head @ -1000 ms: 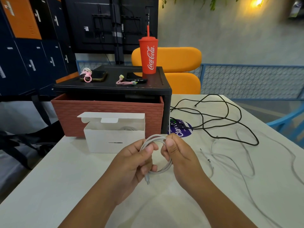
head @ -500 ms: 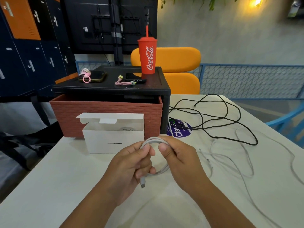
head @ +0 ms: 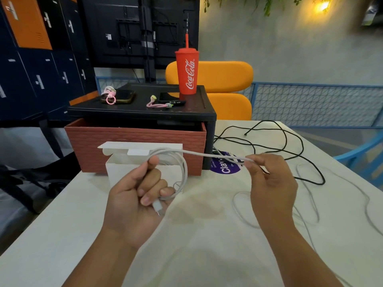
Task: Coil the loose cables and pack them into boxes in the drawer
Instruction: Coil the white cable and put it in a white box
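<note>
Where the white table [head: 62, 235] meets a black stand [head: 141, 116], a brick-red drawer [head: 134, 150] sits beneath it, and an open white box [head: 124, 175] stands just in front of the drawer. A red cup [head: 186, 75] with a straw and two dark phones [head: 124, 95] rest on the stand. Behind are an orange chair [head: 226, 79], blue and orange lockers [head: 31, 65], a blue mesh railing [head: 310, 104] and a grey wall.

A black cable [head: 310, 181] sprawls in loose loops on the table's right side, beside a thinner loose white cable [head: 234, 205] lying slack.

The coiled white cable [head: 207, 155] hangs above the table in front of the box. The left hand [head: 132, 204] curls its fingers round a few round loops, thumb pressed on top, with the plug [head: 158, 207] poking out below the fingers. A straight stretch runs across to the right hand [head: 271, 181], which pinches it between thumb and fingertips.
</note>
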`<state>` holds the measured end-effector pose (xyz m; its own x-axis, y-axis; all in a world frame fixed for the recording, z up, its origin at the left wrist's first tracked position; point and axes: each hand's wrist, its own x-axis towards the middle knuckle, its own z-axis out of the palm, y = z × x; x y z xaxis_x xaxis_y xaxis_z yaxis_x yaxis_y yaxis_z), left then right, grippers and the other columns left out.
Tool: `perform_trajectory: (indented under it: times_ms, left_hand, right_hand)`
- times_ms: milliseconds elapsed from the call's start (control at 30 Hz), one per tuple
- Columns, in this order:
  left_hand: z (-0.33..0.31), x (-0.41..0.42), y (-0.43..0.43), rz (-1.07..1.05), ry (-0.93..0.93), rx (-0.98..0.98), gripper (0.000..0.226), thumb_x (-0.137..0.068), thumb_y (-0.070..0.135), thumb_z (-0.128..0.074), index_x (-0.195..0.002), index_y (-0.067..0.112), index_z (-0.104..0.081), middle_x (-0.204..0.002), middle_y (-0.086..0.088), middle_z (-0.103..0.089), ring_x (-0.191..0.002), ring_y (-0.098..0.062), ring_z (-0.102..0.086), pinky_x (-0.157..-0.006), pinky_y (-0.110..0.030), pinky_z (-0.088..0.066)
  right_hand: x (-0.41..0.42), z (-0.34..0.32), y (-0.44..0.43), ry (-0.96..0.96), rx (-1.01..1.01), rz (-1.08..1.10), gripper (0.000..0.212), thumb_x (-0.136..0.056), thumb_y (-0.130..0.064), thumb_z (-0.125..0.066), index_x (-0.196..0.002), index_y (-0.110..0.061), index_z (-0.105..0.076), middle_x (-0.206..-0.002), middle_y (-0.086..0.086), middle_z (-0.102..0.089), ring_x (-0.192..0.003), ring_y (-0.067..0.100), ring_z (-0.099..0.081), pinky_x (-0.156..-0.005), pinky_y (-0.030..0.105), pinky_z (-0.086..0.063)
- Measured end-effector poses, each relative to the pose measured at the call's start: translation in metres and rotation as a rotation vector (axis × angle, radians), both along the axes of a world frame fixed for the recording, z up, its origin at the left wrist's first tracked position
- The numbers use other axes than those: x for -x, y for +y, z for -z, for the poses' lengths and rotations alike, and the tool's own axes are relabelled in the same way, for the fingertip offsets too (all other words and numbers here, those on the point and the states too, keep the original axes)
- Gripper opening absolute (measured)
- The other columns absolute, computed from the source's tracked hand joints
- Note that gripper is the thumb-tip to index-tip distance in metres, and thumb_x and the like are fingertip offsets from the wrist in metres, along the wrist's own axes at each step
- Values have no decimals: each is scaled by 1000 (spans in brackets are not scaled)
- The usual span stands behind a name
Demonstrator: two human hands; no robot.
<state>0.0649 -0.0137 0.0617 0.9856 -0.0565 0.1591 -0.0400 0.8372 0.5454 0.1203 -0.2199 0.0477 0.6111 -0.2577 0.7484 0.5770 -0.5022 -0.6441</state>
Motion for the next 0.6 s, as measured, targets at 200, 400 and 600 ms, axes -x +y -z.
perform_trajectory:
  times_ms: [200, 400, 600]
  left_hand:
    - [7, -8, 7, 175, -95, 35, 28, -96, 19, -45, -112, 6, -64, -58, 2, -32, -51, -10, -31, -70, -25, -49]
    - [-7, 0, -4, -137, 76, -10, 19, -59, 23, -65, -76, 17, -70, -43, 7, -23, -32, -4, -24, -43, -16, -43]
    - [-7, 3, -3, -165, 37, -25, 10, -59, 22, -65, -68, 18, -66, -43, 7, -25, -32, -5, -27, -45, -17, -44]
  right_hand:
    - [11, -6, -2, -413, 99, -11, 22, -86, 1, -54, -106, -3, -61, -86, 7, -53, -85, -1, -49, -76, 10, -40]
    - [2, 5, 6, -85, 287, -134, 25, -86, -13, -50, -98, -8, -71, -82, -11, -49, -75, 8, -47, -63, 10, -36]
    - [-1, 12, 8, 341, 661, -109, 23, -93, -7, -49, -96, -20, -68, -94, -1, -55, -92, 18, -45, -75, 34, -43]
